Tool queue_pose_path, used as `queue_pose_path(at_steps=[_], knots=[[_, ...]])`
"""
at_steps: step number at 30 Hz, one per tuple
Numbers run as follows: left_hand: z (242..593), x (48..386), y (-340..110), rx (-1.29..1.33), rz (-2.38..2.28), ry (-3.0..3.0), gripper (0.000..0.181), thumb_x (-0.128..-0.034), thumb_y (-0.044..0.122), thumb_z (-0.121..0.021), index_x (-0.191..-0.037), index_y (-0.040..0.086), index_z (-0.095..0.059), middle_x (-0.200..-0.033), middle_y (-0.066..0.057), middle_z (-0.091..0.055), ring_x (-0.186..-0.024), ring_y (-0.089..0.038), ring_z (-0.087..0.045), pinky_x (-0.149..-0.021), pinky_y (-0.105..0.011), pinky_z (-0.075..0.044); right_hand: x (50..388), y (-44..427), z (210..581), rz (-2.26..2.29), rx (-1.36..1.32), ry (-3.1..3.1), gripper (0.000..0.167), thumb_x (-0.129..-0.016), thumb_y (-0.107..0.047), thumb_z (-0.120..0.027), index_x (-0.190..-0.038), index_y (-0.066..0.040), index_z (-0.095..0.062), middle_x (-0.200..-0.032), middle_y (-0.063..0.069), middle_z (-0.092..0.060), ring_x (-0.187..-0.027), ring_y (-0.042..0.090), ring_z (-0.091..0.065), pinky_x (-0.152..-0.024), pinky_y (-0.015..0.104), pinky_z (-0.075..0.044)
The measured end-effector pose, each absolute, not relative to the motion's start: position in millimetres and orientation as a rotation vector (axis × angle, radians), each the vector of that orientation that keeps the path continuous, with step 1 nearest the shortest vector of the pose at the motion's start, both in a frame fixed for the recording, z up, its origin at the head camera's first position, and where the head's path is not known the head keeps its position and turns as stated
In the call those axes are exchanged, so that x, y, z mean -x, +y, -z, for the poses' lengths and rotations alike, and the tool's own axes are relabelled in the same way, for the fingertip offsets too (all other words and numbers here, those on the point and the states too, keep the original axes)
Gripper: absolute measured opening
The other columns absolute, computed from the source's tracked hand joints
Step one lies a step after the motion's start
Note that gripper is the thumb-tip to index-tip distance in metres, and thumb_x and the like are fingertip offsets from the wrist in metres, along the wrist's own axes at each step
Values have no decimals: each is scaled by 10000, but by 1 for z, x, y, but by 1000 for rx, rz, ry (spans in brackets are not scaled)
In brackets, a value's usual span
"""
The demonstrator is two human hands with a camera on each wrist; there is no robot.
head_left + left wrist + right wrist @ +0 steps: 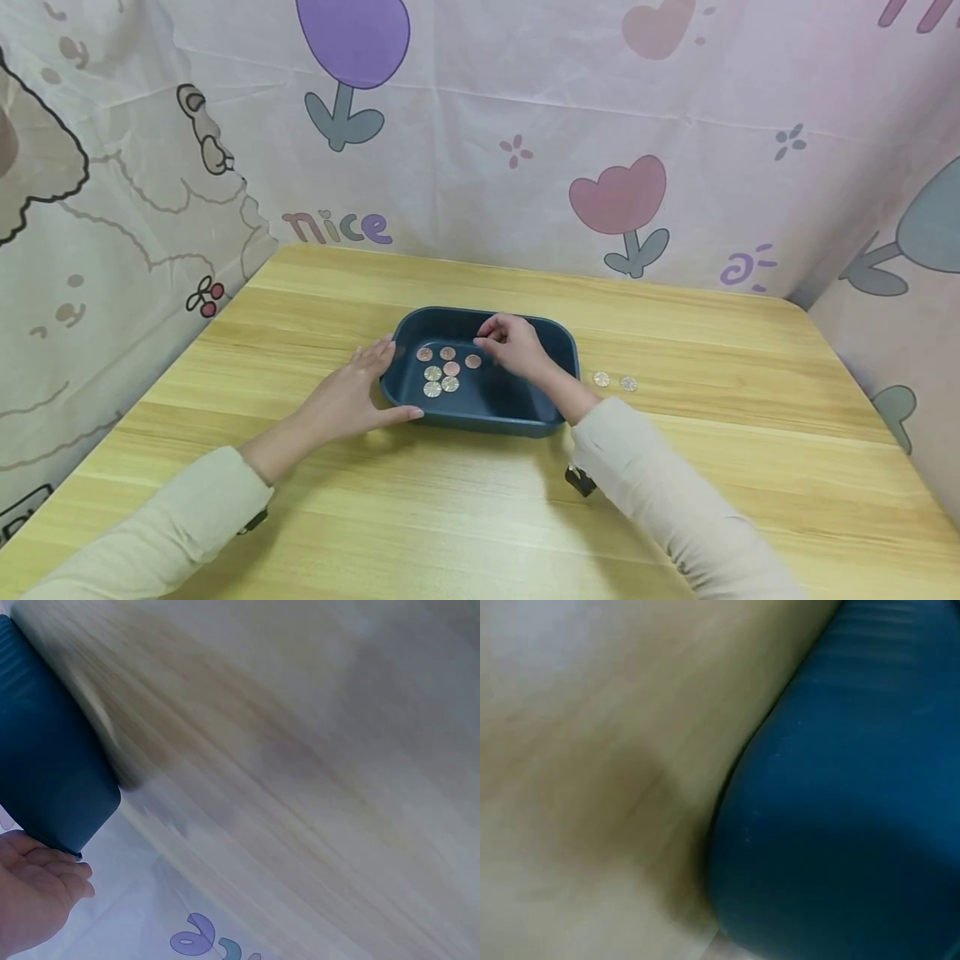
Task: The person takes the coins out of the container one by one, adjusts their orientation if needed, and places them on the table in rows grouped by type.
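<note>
A dark blue rectangular tray [480, 422] sits on the wooden table, with several copper and gold-coloured coins [451, 368] grouped in its left part. My left hand [352, 387] spans the tray's left end, fingers against the left side and the thumb stretched along the front rim. In the left wrist view, the left hand's fingers [52, 866] touch the tray's edge. Above the tray floor, my right hand [517, 343] pinches what looks like a coin seen edge-on, mostly hidden by thumb and fingertips. The right wrist view shows only the tray's outer wall [840, 787] and table.
Two silvery coins [615, 382] lie on the table [712, 375] just right of the tray. A printed cloth [480, 150] hangs behind the table's back edge and along both sides. Each wrist carries a small dark device under the sleeve.
</note>
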State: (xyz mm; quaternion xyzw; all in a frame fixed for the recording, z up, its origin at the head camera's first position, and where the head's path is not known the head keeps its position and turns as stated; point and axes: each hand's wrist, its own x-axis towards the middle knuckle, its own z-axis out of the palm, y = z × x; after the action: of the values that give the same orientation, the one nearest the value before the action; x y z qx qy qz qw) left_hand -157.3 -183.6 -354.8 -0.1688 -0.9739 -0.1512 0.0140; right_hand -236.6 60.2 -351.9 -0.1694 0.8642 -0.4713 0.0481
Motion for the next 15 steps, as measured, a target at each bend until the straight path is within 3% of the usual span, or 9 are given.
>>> queue_pose_path(at_steps=[15], knots=[[355, 156, -184, 515, 497, -3032, 1055, -716, 695, -606, -1419, -35, -314, -1516, -191, -246, -1363, -442, -259, -1107, -548, -268, 247, 41, 371, 973, 418, 2712, 234, -884, -138, -626, -1080, -10, -624, -782, 87, -601, -645, 138, -506, -564, 213, -410]])
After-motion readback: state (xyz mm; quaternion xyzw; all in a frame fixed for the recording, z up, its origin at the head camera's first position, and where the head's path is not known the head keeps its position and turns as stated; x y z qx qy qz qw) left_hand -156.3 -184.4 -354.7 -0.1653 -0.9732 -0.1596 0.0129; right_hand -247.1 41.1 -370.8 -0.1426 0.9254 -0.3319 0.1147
